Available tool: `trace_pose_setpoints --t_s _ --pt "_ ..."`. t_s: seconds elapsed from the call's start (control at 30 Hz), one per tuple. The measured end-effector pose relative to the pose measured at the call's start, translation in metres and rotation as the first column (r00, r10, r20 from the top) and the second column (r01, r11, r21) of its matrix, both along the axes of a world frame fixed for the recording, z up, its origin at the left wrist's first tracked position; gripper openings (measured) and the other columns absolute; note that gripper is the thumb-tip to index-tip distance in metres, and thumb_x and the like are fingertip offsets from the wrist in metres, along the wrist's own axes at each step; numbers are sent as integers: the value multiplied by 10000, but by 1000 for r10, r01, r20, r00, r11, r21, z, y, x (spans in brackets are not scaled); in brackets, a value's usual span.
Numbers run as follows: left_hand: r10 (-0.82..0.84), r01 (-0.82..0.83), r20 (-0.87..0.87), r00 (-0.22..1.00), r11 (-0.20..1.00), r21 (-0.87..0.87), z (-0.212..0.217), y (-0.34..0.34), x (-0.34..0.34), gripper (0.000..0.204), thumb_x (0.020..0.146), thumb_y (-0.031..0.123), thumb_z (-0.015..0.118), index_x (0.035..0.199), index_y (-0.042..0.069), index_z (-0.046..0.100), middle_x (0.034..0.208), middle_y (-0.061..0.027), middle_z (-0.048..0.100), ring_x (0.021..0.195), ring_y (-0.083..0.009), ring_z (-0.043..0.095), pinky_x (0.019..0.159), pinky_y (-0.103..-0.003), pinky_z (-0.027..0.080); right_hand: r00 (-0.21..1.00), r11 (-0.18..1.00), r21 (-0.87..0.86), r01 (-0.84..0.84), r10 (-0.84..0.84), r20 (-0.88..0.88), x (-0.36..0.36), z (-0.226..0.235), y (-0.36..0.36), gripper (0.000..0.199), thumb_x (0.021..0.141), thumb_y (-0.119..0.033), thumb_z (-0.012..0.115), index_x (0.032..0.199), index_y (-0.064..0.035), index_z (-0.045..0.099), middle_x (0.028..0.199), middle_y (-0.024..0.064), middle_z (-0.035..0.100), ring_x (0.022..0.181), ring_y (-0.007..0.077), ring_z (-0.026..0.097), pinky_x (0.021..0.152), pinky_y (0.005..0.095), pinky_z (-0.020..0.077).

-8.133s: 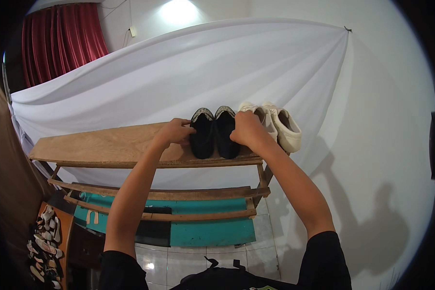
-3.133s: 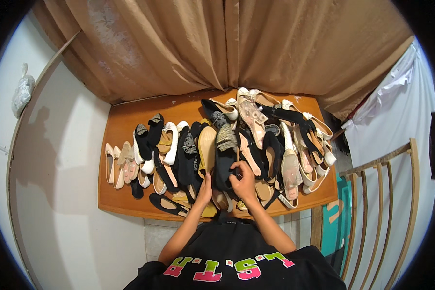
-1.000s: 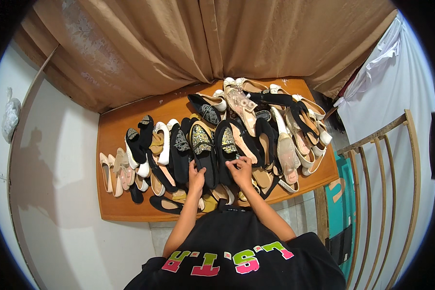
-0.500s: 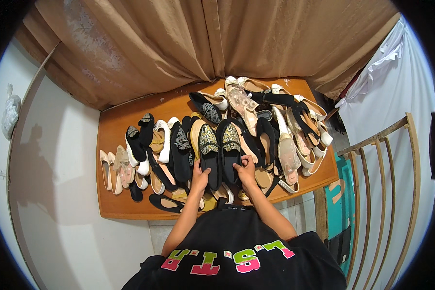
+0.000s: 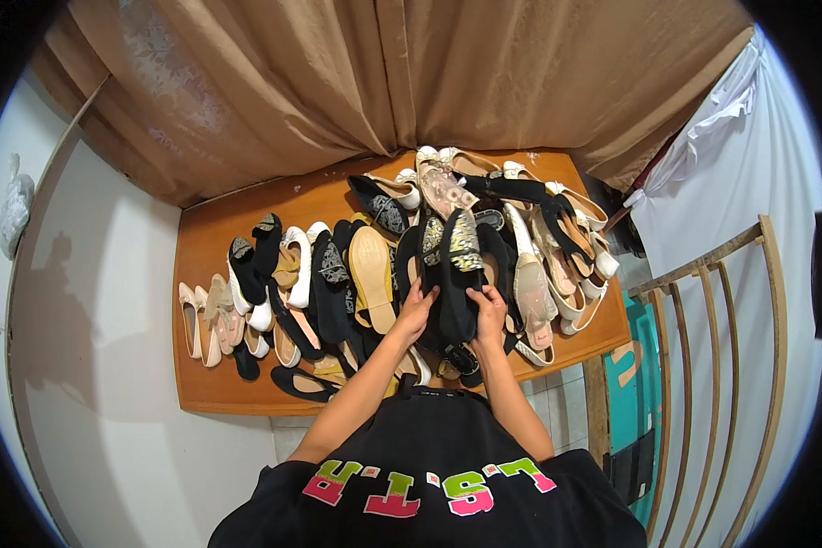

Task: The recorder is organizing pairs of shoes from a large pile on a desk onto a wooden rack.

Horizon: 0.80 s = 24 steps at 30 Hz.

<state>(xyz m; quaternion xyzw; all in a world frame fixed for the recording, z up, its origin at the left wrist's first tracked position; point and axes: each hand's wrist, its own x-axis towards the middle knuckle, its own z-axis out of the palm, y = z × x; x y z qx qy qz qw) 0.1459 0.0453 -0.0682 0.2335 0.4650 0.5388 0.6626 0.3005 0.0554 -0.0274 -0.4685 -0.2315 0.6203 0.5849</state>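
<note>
From the head feed I have the left hand [image 5: 415,311] and right hand [image 5: 490,313] each grasping one side of a pair of black slip-on loafers with gold-patterned uppers [image 5: 459,292]; grip closed on both sides. Pair's held side by side over heaped shoes on the orange-brown wooden counter [image 5: 212,242], just right of an upturned flat shoe with tan sole [image 5: 370,269]. Writing: large green-and-pink block letters, inverted, on the black fabric T-shirt [image 5: 429,434]; tiny marks on its neckline, illegible to me.
</note>
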Motion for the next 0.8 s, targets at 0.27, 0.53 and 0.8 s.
trace_pose_setpoints --t_s 0.27,0.53,0.8 --pt "-41 80 426 904 994 -73 17 -14 -4 672 1036 491 496 1543 90 312 1471 -120 486 1316 -253 507 1055 -371 462 833 999 50 3 -30 552 -5 -14 -17 147 769 -105 799 835 -18 701 1331 111 546 1168 250 547 960 356 435" --pt "144 -134 159 977 988 -70 10 -30 -17 494 935 230 612 1366 25 481 1219 -122 634 1084 -244 649 939 -386 542 620 960 -29 -279 203 758 -27 2 -10 224 781 -209 741 977 -108 780 1433 181 470 1355 376 409 1120 426 325" --pt "131 -79 321 938 982 -170 14 -31 -43 380 988 201 433 1244 -34 586 1166 -146 685 1045 -269 686 896 -395 572 629 942 -63 -330 269 730 -8 -14 3 745 695 147 574 1387 -121 510 1297 164 530 1282 309 510 1051 373 434"
